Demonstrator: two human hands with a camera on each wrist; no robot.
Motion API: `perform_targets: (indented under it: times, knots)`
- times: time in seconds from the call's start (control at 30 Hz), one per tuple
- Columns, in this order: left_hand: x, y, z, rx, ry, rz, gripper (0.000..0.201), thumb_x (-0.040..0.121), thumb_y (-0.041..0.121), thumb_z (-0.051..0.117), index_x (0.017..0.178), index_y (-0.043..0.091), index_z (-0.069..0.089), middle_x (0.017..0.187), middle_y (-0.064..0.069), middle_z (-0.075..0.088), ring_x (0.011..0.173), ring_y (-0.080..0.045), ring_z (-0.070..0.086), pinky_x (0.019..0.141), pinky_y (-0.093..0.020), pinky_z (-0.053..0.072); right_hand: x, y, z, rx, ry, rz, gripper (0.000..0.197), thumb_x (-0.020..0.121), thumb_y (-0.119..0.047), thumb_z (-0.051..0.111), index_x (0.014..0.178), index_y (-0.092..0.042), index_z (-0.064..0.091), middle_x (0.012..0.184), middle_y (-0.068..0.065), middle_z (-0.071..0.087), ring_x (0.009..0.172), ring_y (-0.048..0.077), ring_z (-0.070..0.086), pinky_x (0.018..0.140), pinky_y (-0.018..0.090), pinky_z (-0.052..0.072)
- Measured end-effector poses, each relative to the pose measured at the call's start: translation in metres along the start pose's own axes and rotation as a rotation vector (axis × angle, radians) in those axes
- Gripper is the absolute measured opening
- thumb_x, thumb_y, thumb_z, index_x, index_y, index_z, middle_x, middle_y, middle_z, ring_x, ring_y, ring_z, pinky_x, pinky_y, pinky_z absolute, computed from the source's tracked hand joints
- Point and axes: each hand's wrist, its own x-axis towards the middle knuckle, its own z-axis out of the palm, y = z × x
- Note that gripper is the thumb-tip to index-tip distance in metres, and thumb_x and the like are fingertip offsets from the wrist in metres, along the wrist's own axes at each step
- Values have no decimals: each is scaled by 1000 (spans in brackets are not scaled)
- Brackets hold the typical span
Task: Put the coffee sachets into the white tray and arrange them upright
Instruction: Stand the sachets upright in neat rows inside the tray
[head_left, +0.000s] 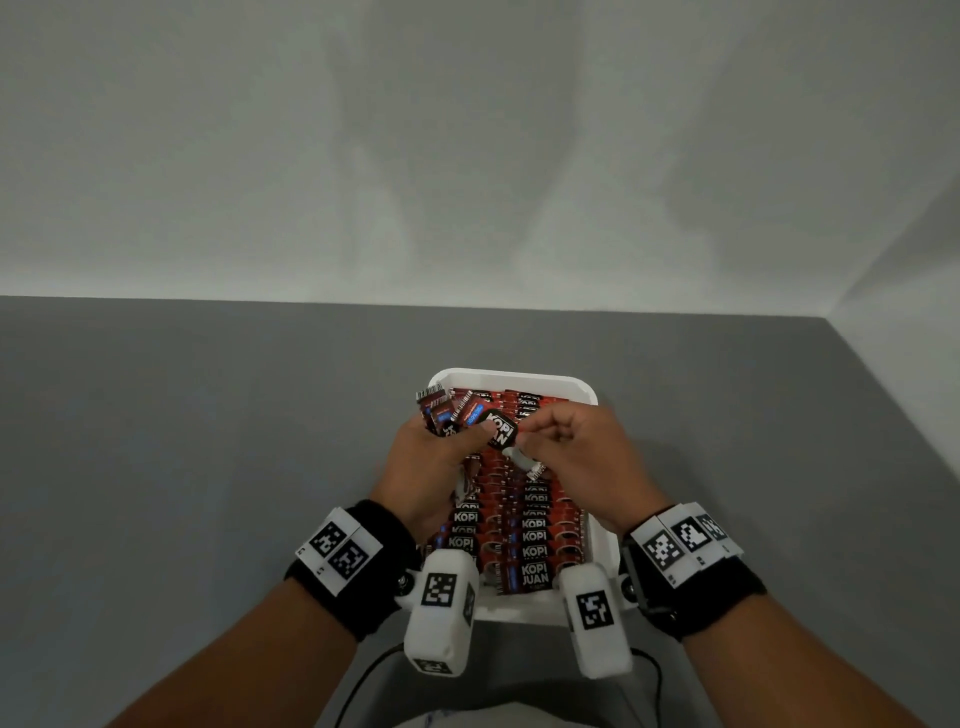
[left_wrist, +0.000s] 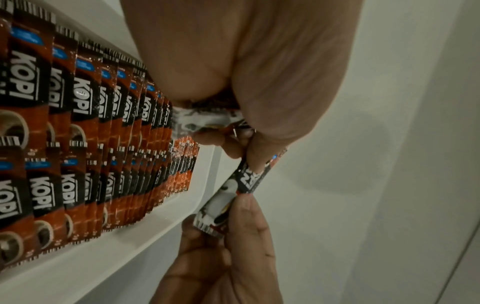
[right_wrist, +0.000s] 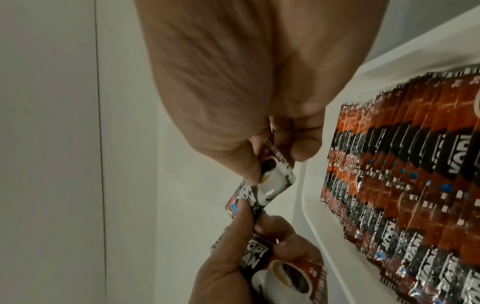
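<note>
A white tray (head_left: 519, 376) sits on the grey table, packed with rows of upright red and black coffee sachets (head_left: 535, 540). Above its far half my left hand (head_left: 441, 452) grips a fanned bunch of sachets (head_left: 447, 410). My right hand (head_left: 566, 447) pinches the lower end of one sachet (head_left: 501, 428) that the left thumb still presses. In the left wrist view this single sachet (left_wrist: 241, 185) runs between both hands. The right wrist view has the pinched sachet (right_wrist: 270, 181) under my thumb, with the left hand's bunch (right_wrist: 283, 273) below.
The grey table (head_left: 208, 441) lies bare on both sides of the tray, with a pale wall (head_left: 467, 156) behind it. The table's right edge (head_left: 893, 395) runs diagonally. Black cables (head_left: 363, 680) hang near my body.
</note>
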Motion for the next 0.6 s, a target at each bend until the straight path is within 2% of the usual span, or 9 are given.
perform_targets:
  times: [0.03,0.1,0.13,0.2,0.3,0.37,0.47,0.6]
  knots:
    - [-1,1,-1,18,16,4,18,92,-2,64,109,-8,67,98,-26,74,86,-39,72,74,-44,62,1,1,0,-42,7,-2,11,86,-14,78,84,-24,75,79,-6,75,75,7,69,73,25,54]
    - [0,5,-3,50,100,21,7,93,-2,62,89,0,68,74,-12,70,63,-22,67,56,-27,56,2,5,-1,-109,-3,27,10,85,-14,79,81,-23,75,80,-5,75,75,10,69,74,28,56]
    - [3,8,-7,51,165,26,15,94,-1,60,82,5,66,65,-5,64,54,-14,61,50,-22,50,2,9,-2,-177,-44,40,10,84,-14,79,81,-22,76,79,-6,74,75,9,68,73,28,55]
    - [7,12,-13,28,253,5,20,96,-2,54,81,9,62,58,1,56,46,-7,53,44,-20,44,0,15,0,-399,-207,44,7,84,-16,77,82,-23,77,79,-13,71,75,1,65,71,20,51]
    - [9,13,-18,39,273,-66,26,89,-8,42,94,5,64,65,-5,47,51,-13,47,47,-25,40,-8,22,20,-530,-419,58,8,82,-14,75,82,-20,80,75,-16,70,74,-3,66,70,13,49]
    - [8,11,-19,38,280,-114,31,85,-8,38,94,5,65,64,-6,50,53,-15,47,49,-26,41,-11,26,34,-560,-506,97,8,81,-14,76,83,-19,81,75,-15,72,74,-2,67,70,13,50]
    - [4,10,-20,41,274,-161,32,86,-8,38,94,3,67,63,-7,55,53,-15,52,52,-27,46,-10,32,47,-613,-600,106,10,81,-13,76,87,-18,82,87,-7,77,83,10,71,77,23,57]
    - [2,8,-23,55,253,-190,32,87,-9,37,92,2,67,59,-6,60,53,-15,58,58,-31,54,-9,36,58,-742,-660,26,13,83,-10,72,91,-12,82,94,4,77,86,21,72,86,34,59]
